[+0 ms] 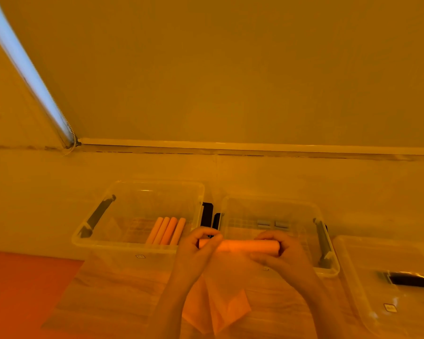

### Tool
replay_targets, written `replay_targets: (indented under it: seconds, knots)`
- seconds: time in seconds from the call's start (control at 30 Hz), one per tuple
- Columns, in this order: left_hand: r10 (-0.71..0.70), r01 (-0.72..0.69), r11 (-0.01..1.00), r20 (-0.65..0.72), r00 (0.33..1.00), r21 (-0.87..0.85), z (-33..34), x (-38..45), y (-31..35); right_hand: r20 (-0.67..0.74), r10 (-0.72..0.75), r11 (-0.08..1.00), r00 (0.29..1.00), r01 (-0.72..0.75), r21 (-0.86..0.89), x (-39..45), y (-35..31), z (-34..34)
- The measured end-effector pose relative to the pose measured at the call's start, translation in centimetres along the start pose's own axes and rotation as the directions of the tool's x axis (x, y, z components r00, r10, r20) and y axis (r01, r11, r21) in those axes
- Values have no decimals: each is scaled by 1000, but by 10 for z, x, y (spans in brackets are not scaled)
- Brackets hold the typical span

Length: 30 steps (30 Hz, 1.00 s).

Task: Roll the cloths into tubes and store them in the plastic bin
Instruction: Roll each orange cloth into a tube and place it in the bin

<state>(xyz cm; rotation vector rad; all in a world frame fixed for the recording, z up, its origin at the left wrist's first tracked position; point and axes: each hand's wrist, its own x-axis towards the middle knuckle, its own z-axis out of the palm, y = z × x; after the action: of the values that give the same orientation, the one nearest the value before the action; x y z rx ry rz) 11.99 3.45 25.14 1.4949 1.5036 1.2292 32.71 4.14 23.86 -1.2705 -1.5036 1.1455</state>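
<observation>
I hold an orange cloth (245,245) lifted above the table, its upper part rolled into a horizontal tube. My left hand (196,250) grips the tube's left end, and my right hand (282,253) grips its right end. The unrolled tail (218,307) hangs down between my forearms. Behind my left hand stands a clear plastic bin (108,243) with several rolled orange tubes (167,231) lying side by side inside it.
A second clear bin (328,263) stands behind my right hand. A clear lid with a dark handle (411,280) lies at the right edge. An orange sheet (22,294) covers the table's left front. A wall and sill run behind the bins.
</observation>
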Motion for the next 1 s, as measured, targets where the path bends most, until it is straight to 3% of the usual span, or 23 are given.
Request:
replay_targets:
  seconds: [0.27, 0.43, 0.6, 0.73, 0.9, 1.0]
  knots:
    - [-46, 47, 998, -22, 999, 41, 1, 6, -6, 39, -55, 998, 998, 57, -34, 2, -6, 1]
    - [17, -18, 1000, 99, 995, 9, 2, 6, -6, -30, -37, 997, 999, 35, -73, 4, 0, -3]
    - [-7, 24, 995, 172, 985, -96, 2, 5, -11, -120, 21, 996, 993, -32, -87, 8, 1, -3]
    - [-11, 23, 996, 146, 989, -81, 2, 6, -10, -109, -3, 992, 994, -10, -123, 11, 3, -6]
    - [3, -3, 1000, 22, 1000, 8, 4, 9, -8, -26, 23, 994, 999, -20, 111, 8, 11, -6]
    - [-26, 28, 999, -35, 999, 33, 3, 11, -6, -1, 18, 993, 1000, -18, 120, 7, 7, -5]
